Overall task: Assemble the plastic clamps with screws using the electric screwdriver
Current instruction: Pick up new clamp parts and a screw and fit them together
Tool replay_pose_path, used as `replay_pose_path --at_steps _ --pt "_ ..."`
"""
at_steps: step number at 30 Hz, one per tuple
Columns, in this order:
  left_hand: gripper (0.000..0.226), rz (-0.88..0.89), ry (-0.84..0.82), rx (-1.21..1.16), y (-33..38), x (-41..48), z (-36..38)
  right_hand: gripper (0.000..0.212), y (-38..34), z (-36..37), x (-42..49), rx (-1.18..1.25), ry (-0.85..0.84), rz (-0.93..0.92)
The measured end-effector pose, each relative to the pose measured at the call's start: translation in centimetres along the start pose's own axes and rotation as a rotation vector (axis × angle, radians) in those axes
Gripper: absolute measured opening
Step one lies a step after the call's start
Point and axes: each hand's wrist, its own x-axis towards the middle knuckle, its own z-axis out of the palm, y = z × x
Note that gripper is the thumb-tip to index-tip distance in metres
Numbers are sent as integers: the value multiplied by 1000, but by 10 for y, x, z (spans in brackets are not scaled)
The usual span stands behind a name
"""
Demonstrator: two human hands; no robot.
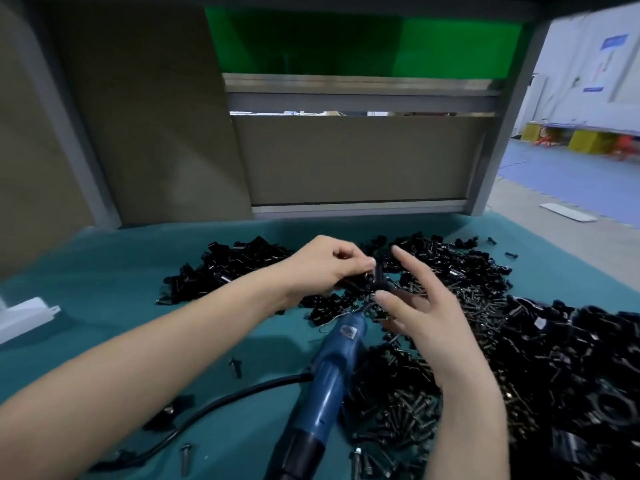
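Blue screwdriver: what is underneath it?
The teal mat and, at its tip, black clamps. Anything directly beneath the screwdriver body is covered.

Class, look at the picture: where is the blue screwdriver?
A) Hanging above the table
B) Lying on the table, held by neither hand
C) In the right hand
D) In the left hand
B: the screwdriver lies on the table between the forearms, while the left hand pinches a clamp and the right hand is open.

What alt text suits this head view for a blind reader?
A left hand pinches a black clamp above heaps of clamps and screws on teal cloth, the right hand open beside it. A blue electric screwdriver lies nearby.
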Motion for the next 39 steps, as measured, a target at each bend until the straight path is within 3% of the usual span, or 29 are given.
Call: replay_pose_path --at_steps 3,7,10,11,16,19,23,27,33,39 --pt "25 -68 -29 -198 1 -52 -23 34 -21 26 6 -85 -133 -112" --pt "22 -119 97 -328 -12 -91 -47 17 -37 64 7 -195 -276 -133" --pt "9 -203 162 -535 -36 -116 -54 13 -38 79 8 -274 -255 -109" --pt "17 -234 195 -551 -47 -126 -55 14 -38 82 8 -289 -227 -104" --pt "40 -189 414 14 -97 -172 -36 16 -25 102 -10 -267 -254 -50" --pt "34 -86 461 117 -107 -177 -17 18 -11 108 -29 -362 -304 -75" --pt "32 -31 374 137 -112 -173 -11 26 0 107 -46 -443 -311 -132" --pt "49 -31 259 -59 -113 -176 -8 23 12 108 -60 -505 -336 -125" --pt "25 -60 243 -283 -117 -175 -8 21 21 110 -67 -507 -292 -95" --pt "41 -28 218 -324 -120 -182 -8 22 22 108 -69 -469 -313 -35"
